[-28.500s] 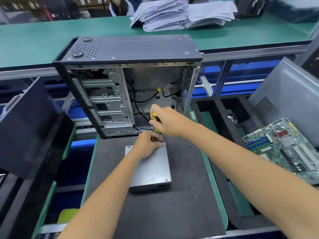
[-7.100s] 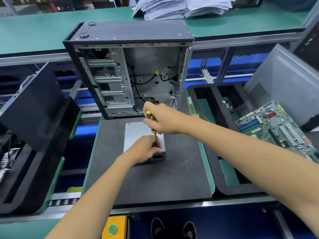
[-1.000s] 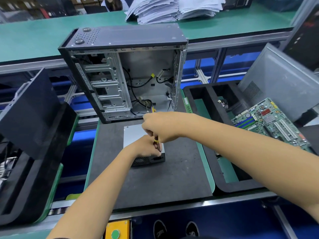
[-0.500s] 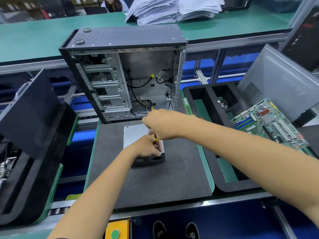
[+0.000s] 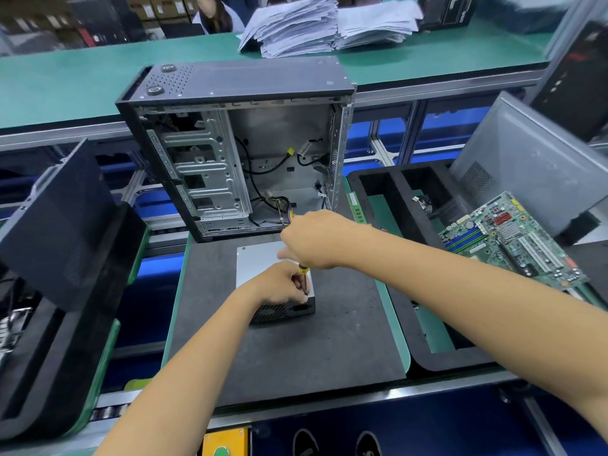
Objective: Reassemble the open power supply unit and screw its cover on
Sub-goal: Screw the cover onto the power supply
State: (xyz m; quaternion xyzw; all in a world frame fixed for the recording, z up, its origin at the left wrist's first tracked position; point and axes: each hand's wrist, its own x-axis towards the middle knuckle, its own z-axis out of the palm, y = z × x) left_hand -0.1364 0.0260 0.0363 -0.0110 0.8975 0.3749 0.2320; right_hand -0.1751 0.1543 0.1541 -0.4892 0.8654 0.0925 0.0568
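Since a second ago, right hand (image 5: 312,240) has shifted little, fist gripping screwdriver (image 5: 304,278); left hand (image 5: 283,286) pinches its shaft at the power supply unit's (image 5: 260,263) near corner: cover screw still being driven.

Your power supply unit (image 5: 263,264) lies mid-mat (image 5: 296,350), just before the open computer case (image 5: 237,153) at the mat's far edge. Motherboard (image 5: 513,238) leans right; paper stacks (image 5: 329,24) behind.

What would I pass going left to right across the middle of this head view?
Black panel → open computer case → power supply unit → black foam tray → motherboard → grey side cover.
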